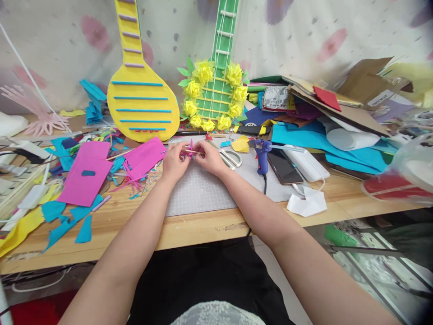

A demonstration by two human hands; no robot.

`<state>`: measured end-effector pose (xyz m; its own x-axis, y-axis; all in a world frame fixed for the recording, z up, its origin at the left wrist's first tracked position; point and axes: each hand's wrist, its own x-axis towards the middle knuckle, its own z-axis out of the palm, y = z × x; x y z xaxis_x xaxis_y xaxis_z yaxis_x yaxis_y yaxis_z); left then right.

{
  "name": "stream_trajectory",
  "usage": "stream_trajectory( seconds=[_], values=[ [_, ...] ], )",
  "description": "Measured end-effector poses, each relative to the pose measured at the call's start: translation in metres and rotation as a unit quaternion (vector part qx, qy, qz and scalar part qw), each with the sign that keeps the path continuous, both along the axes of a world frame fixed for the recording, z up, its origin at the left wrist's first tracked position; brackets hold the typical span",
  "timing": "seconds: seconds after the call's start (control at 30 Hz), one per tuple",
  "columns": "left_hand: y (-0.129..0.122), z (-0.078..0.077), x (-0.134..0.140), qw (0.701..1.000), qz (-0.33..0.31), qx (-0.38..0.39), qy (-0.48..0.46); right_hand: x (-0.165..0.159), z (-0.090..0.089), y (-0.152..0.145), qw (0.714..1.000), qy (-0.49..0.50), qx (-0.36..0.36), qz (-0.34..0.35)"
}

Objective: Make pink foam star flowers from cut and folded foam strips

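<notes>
Over the grey cutting mat (203, 194), my left hand (175, 160) and my right hand (211, 158) meet with fingers closed. Between them is a small piece of magenta paper (191, 144), partly hidden by the fingers. A thin wooden stick (194, 151) crosses it; my left fingers pinch the paper and my right fingers grip the stick's end. Beside my right hand lie scissors (232, 159) with pale handles. To the left of my left hand is a magenta paper sheet (146, 158) with cut strips at its lower edge.
A yellow guitar-shaped craft (144, 101) and a green one (216, 85) with yellow paper flowers lean at the back. Right are a blue glue gun (262, 155), a phone (284, 166), a white power bank (307, 162) and stacked paper and cardboard (304, 135). Paper scraps (56, 210) litter the left.
</notes>
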<state>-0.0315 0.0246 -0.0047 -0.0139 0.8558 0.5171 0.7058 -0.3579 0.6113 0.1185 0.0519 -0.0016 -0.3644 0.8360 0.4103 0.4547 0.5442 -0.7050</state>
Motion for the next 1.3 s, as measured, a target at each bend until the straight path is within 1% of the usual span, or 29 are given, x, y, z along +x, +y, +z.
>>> stream_trajectory(
  seconds=[0.17,0.27,0.4,0.57,0.67,0.77,0.87,0.97,1.1,1.2,1.3],
  values=[
    [-0.002,0.002,-0.006,0.997,-0.043,-0.069,-0.012,0.005,-0.002,0.002,1.000,-0.019,-0.006,0.006],
    [-0.004,0.005,-0.007,0.994,-0.048,-0.099,-0.012,0.005,-0.002,0.002,0.999,-0.023,-0.029,0.011],
    [-0.007,0.007,-0.007,0.992,-0.051,-0.114,-0.011,0.006,-0.004,0.003,0.998,-0.016,-0.058,0.028],
    [-0.010,0.007,-0.006,0.987,-0.070,-0.130,-0.063,0.009,-0.002,0.003,0.994,0.010,-0.093,0.057],
    [-0.012,0.007,-0.005,0.976,-0.071,-0.171,-0.116,0.012,0.004,0.001,0.992,0.018,-0.102,0.078],
    [-0.014,0.010,-0.002,0.963,-0.066,-0.205,-0.162,0.015,0.010,0.001,0.995,-0.005,-0.085,0.047],
    [-0.015,0.012,0.001,0.959,-0.080,-0.206,-0.176,0.015,0.013,0.002,0.996,-0.064,-0.052,-0.011],
    [-0.016,0.012,0.002,0.957,-0.087,-0.204,-0.185,0.012,0.012,0.001,0.992,-0.115,-0.031,-0.041],
    [-0.015,0.010,0.004,0.955,-0.075,-0.202,-0.206,0.009,0.010,0.000,0.989,-0.145,-0.009,-0.030],
    [-0.014,0.007,0.006,0.954,-0.064,-0.204,-0.212,0.009,0.009,-0.001,0.989,-0.144,0.000,-0.011],
    [-0.013,0.004,0.006,0.957,-0.069,-0.200,-0.200,0.009,0.010,-0.003,0.990,-0.140,0.009,0.010]
  ],
)
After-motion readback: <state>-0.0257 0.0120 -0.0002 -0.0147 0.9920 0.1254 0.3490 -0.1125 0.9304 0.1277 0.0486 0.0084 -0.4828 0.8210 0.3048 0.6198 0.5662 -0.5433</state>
